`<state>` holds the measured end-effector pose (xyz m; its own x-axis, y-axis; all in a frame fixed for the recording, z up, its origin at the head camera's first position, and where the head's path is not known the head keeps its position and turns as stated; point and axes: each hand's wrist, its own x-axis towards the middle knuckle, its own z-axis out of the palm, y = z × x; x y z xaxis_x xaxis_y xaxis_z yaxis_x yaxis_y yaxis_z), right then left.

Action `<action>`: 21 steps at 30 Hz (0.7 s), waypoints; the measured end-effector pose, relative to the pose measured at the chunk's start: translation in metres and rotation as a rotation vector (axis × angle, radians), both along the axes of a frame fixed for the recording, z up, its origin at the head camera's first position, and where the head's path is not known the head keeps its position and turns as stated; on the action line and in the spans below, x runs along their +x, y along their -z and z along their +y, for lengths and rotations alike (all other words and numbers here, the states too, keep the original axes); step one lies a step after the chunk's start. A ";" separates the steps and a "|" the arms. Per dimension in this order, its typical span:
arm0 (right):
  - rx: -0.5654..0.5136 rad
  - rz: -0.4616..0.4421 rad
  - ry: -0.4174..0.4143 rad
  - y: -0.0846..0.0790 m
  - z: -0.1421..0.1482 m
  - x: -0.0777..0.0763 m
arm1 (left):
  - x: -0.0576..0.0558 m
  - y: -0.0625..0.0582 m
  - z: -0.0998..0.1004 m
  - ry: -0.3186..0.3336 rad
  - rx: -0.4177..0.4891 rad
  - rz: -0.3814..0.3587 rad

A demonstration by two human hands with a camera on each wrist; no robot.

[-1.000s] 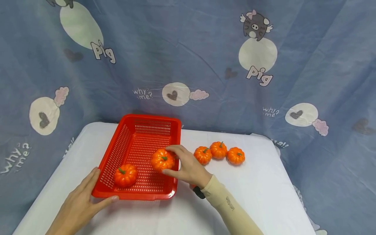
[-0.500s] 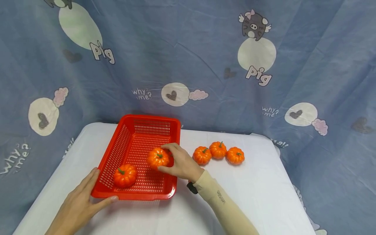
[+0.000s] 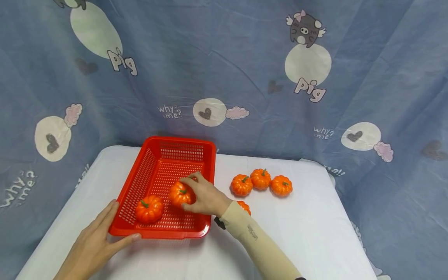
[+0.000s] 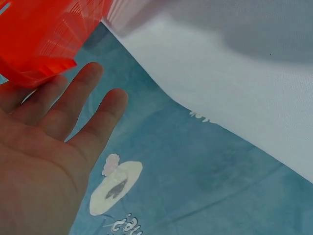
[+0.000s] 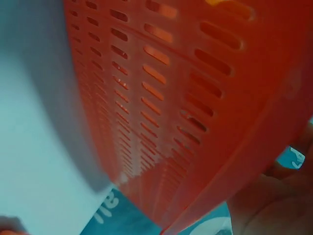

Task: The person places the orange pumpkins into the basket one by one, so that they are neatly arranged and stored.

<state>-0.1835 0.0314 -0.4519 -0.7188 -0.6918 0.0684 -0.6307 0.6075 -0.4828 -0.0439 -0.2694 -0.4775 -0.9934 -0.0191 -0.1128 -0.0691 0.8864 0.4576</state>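
In the head view a red plastic basket [image 3: 161, 234] with slotted walls stands on the left part of the table. My right hand [image 3: 210, 197] reaches over its right rim and grips a small orange pumpkin [image 3: 177, 195] by the side, low inside the basket. Just left of that one, a second pumpkin [image 3: 149, 210] sits in the front left corner. My left hand [image 3: 92, 239] rests at the same corner, fingers straight along the left wall and thumb by the front rim. In the right wrist view the basket's wall [image 5: 122, 98] covers the held pumpkin almost wholly.
Right of the basket, a pumpkin [image 3: 241, 185], another pumpkin [image 3: 260, 179] and a third pumpkin [image 3: 281, 186] stand close together on the white tablecloth [image 3: 308, 233]. A further pumpkin [image 3: 245, 206] is partly hidden by my right sleeve. A blue patterned curtain [image 3: 266, 128] hangs behind the table.
My right hand has carried its pumpkin leftward and lower in the basket, close to the other one. The pumpkin by my sleeve has come more into view. My left hand has stayed put.
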 end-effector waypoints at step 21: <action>0.465 0.110 -0.113 0.017 -0.025 0.007 | 0.002 0.000 0.002 0.003 0.016 0.039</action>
